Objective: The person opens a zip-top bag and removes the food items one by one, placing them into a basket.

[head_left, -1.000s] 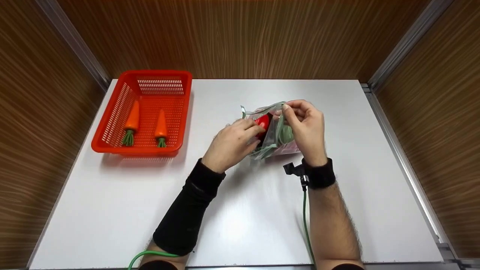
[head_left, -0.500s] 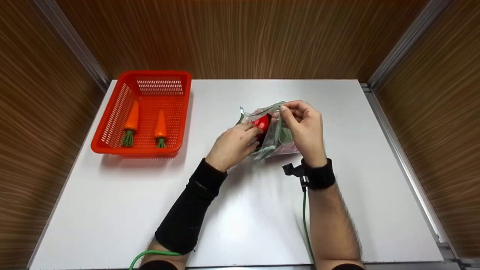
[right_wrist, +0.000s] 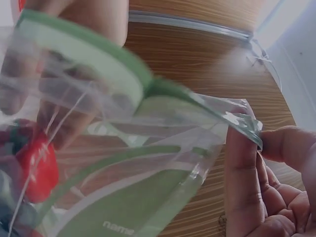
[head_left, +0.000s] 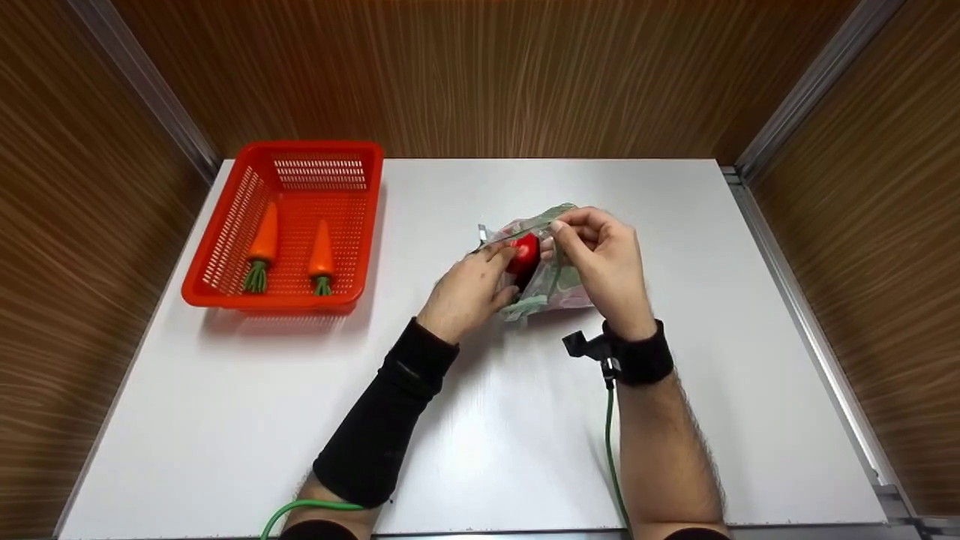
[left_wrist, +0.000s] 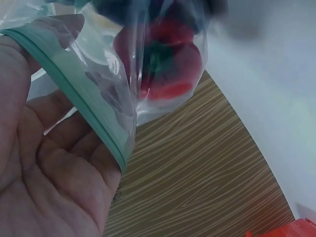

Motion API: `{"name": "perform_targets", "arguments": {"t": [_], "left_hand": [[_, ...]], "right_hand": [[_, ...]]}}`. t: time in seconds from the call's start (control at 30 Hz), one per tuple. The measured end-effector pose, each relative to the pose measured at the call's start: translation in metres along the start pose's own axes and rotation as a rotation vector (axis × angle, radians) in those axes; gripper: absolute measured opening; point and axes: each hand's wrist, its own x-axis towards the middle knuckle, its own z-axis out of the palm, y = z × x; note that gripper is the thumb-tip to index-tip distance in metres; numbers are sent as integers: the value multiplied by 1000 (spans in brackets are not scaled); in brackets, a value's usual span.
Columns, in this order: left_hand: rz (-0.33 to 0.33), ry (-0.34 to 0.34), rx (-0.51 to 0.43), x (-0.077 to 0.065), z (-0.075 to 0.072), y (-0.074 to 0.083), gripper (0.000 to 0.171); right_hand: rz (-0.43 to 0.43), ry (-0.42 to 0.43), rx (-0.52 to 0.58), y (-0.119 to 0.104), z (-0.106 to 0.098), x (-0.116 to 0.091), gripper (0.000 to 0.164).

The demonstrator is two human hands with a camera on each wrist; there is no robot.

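Note:
A clear zip bag (head_left: 529, 306) with a green seal strip sits mid-table, its mouth held apart. My right hand (head_left: 606, 268) pinches the right side of the bag's rim between thumb and index finger. My left hand (head_left: 466, 291) reaches into the mouth from the left, its fingers extended down beside a red bell pepper (head_left: 527, 251). In the left wrist view the pepper (left_wrist: 170, 61) shows its green stem through the plastic. A dark, purplish thing (left_wrist: 131, 11) lies against it in the bag, partly hidden. The right wrist view shows a green printed label (right_wrist: 128, 207) on the bag.
On the left of the white table (head_left: 225, 420) stands a red plastic basket (head_left: 373, 225) holding two carrots, one long carrot (head_left: 265, 234) and one shorter carrot (head_left: 322, 251). Wood-grain panels (head_left: 480, 82) close off the back and sides. A green cable (head_left: 611, 442) trails from the right wrist.
My left hand has shifted slightly right, deeper at the bag mouth. My right hand has drawn the rim a little left and toward me, and the mouth has narrowed. The basket is unchanged.

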Motion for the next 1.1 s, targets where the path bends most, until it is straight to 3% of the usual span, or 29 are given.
{"name": "perform_targets", "arguments": {"t": [0.2, 0.5, 0.8, 1.1], "left_hand": [[6, 4, 3, -1, 2, -1, 63], [106, 20, -62, -1, 5, -4, 54], [99, 4, -21, -2, 7, -4, 47], [160, 10, 21, -2, 3, 2, 39]], "right_hand": [[16, -46, -17, -5, 1, -5, 10], [17, -77, -20, -12, 2, -10, 8], [20, -85, -34, -9, 1, -9, 10], [17, -57, -58, -12, -2, -7, 10]]}}
